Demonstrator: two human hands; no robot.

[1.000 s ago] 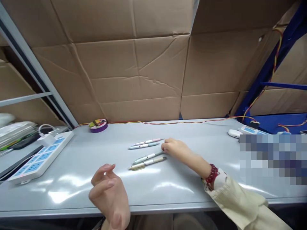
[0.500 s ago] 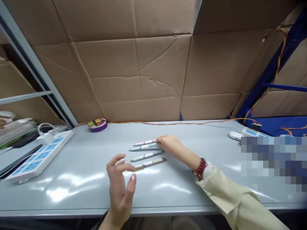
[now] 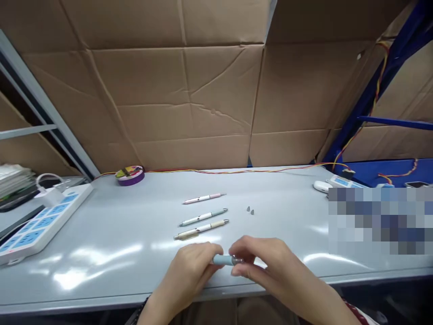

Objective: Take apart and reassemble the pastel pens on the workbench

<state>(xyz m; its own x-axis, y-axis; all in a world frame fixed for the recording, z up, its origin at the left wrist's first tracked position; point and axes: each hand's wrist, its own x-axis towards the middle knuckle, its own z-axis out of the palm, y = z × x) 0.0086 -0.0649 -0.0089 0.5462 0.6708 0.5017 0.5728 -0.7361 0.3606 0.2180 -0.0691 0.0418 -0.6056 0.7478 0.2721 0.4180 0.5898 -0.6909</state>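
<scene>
A light blue pen (image 3: 222, 260) is held level near the table's front edge. My left hand (image 3: 194, 268) is closed around its barrel, hiding the left part. At its right end, the thumb and fingers of my right hand (image 3: 262, 262) pinch the clear and grey tip. Beyond my hands lie three pens: a pink and white one (image 3: 203, 198) farthest back, a pale green and white one (image 3: 203, 217) in the middle, and a beige and white one (image 3: 202, 229) nearest. Two small grey cone-shaped pieces (image 3: 250, 210) rest to the right of the pens.
A purple-sided tape roll (image 3: 131, 176) sits at the back left of the table (image 3: 135, 212). A white power strip (image 3: 45, 225) runs along the left side. Thin red and yellow wires (image 3: 216, 172) follow the back edge. At the right are a white mouse-like object (image 3: 322, 186) and a blurred patch.
The light blue pen has left the row and come to the front edge between both hands. My left hand has closed on it. The two small grey pieces now show on the table.
</scene>
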